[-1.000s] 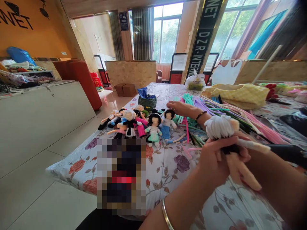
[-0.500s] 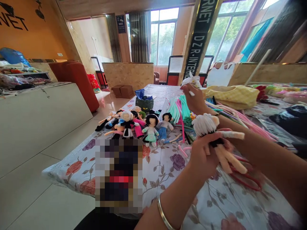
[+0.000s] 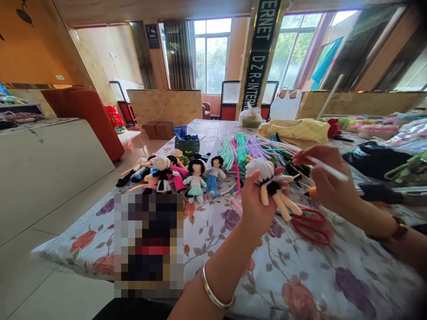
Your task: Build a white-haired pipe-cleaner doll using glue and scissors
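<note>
My left hand [image 3: 258,202] is wrapped round a small fuzzy doll [image 3: 275,189]. White hair, a black top and bare peach arms and legs show on it, and it leans with its feet to the lower right. To the right of the doll, my right hand [image 3: 333,182] pinches a slim white stick-like piece [image 3: 328,168]; whether it is stiff or a pipe cleaner I cannot tell. Red-handled scissors [image 3: 312,226] lie on the flowered cloth below the doll, their blades hidden. Several finished-looking dolls [image 3: 195,180] sit in a group to the left.
Bundles of coloured pipe cleaners [image 3: 238,151] lie behind the doll. Beyond are a yellow checked bag [image 3: 296,130], a tied plastic bag [image 3: 250,118] and a dark green coiled stack [image 3: 187,146]. A blurred-out patch [image 3: 150,244] covers the table's front left.
My right hand has come back from the far side of the table to the lower right, with the white piece in it. The doll stays in my left hand. My view has turned right.
</note>
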`<state>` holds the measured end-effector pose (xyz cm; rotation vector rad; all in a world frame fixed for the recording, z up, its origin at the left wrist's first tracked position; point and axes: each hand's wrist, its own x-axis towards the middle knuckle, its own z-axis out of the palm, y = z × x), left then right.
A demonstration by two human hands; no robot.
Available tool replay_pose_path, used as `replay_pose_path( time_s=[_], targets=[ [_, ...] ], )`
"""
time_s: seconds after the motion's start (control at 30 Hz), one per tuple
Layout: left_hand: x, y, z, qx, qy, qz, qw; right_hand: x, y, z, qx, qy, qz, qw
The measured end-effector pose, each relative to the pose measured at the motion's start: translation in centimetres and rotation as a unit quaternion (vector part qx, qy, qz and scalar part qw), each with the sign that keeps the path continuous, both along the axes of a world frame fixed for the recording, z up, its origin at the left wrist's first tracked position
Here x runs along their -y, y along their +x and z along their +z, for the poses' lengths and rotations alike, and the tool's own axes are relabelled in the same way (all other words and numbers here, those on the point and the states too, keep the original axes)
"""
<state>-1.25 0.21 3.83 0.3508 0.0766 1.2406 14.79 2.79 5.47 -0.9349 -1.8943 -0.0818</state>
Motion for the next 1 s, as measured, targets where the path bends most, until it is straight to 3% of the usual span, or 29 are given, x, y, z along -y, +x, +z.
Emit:
replay_pose_path(
  time_s=[0.13,0.37,0.7,1.0],
  targets=[
    [-0.1,0.3,-0.1,0.005,-0.004,-0.006,1.000,2.9,1.6,-1.9,0.042,-0.028,0.054,0.997],
    [0.0,0.9,-0.3,-0.080,0.023,-0.008,0.996,5.4,1.8,-2.6,0.131,0.007,0.086,0.988],
    [-0.2,1.2,-0.9,-0.204,0.007,0.048,0.978,5.9,1.5,-4.2,0.074,0.013,0.064,0.995],
    [-0.2,1.6,-1.0,-0.223,0.042,0.091,0.970,6.7,1.8,-4.8,0.045,-0.027,0.075,0.996]
  ],
)
